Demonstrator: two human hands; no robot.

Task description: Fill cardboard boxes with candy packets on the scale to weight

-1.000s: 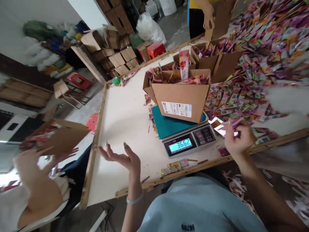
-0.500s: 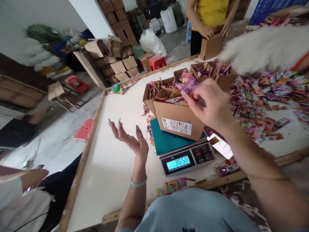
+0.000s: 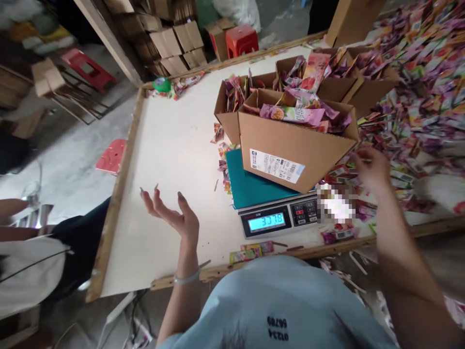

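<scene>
Right hand smeared; can't tell if its fingertips touch the carton corner. Pixelated patch below-left of it masks whatever's there. Label left of that hand: fine print too small to read. Display between the hands: digits smeared. Co-worker left of left hand: cut off by frame edge. Packet pile beyond right hand: blurred, runs out of frame.

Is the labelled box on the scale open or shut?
Open: the labelled box has no flap over its top, and packets show in the opening.
</scene>
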